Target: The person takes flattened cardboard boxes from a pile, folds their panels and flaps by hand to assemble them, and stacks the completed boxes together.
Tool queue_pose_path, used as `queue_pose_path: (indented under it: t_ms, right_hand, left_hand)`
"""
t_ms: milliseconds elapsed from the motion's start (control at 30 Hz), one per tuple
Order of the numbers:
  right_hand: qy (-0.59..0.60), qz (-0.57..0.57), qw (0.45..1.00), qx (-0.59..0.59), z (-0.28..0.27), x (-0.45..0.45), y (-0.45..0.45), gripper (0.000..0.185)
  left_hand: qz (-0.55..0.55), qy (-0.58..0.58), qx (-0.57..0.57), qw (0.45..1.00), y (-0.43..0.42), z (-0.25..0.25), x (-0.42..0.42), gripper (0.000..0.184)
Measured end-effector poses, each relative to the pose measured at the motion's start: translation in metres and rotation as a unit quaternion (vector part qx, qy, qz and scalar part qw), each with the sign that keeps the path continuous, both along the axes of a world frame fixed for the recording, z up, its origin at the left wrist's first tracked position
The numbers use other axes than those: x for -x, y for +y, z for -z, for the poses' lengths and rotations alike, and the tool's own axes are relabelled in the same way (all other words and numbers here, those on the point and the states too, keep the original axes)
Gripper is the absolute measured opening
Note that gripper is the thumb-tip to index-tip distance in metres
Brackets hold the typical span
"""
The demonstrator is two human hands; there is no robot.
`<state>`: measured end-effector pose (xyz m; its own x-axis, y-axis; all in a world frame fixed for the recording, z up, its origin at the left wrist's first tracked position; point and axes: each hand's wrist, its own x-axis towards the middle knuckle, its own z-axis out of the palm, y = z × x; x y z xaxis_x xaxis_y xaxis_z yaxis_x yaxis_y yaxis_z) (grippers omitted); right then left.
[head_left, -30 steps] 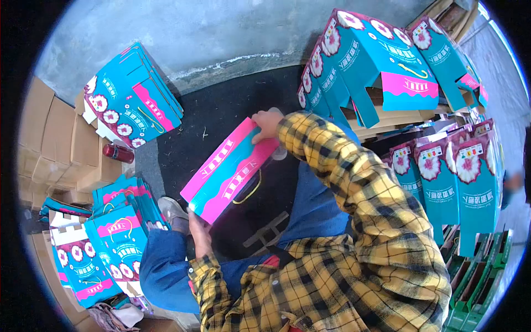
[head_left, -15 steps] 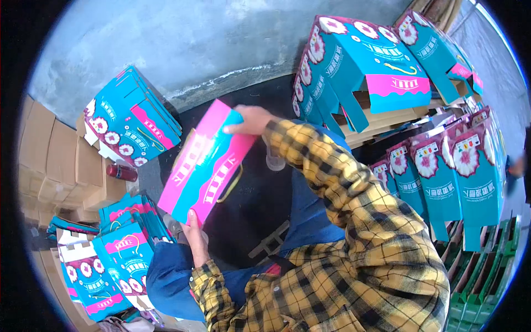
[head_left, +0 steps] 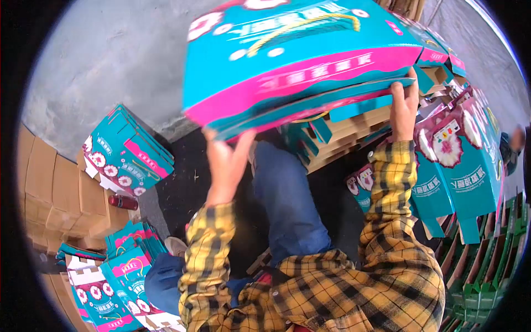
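Note:
A large teal and pink printed carton [head_left: 298,47] with a yellow rope handle is tilted in front of me, raised close to my head. My left hand [head_left: 228,169] is closed on its near left edge, thumb and fingers pinching the pink and teal flap. At the near right corner, my right hand [head_left: 405,105] grips the edge, with fingers partly hidden behind the cardboard. Beneath the carton, the tops of similar cartons [head_left: 315,135] with brown inner cardboard show.
Stacked printed cartons [head_left: 127,149] lean by the grey wall at left, with a dark red bottle [head_left: 123,202] near them. Brown boxes [head_left: 55,182] line the far left. Upright teal cartons [head_left: 470,177] and green-edged cardboard [head_left: 484,265] stand at right. A person's hand [head_left: 517,139] shows at the far right.
The small, flat-looking carton piece between my hands is gone from there. Both hands now hold a large carton raised near the camera; my right hand has moved right, my left up.

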<state>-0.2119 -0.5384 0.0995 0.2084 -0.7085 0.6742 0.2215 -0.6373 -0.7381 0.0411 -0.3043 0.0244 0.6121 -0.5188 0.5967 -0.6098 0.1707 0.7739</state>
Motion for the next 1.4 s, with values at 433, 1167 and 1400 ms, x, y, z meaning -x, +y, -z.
queue_pose_path:
  t_ms: [433, 1167, 1400]
  right_hand:
    - [-0.066, 0.163, 0.981, -0.082, 0.047, 0.04, -0.134, 0.073]
    - [0.234, -0.102, 0.929, 0.268, 0.103, -0.02, 0.147, 0.052]
    - [0.363, -0.173, 0.871, 0.281, 0.157, -0.053, 0.202, 0.056]
  left_hand:
    - [0.029, -0.14, -0.019, 0.99, -0.149, -0.017, 0.078, 0.083]
    - [0.087, -0.279, -0.375, 0.88, 0.057, 0.043, 0.095, 0.069]
    - [0.055, -0.055, -0.331, 0.94, 0.118, 0.127, 0.139, 0.079]
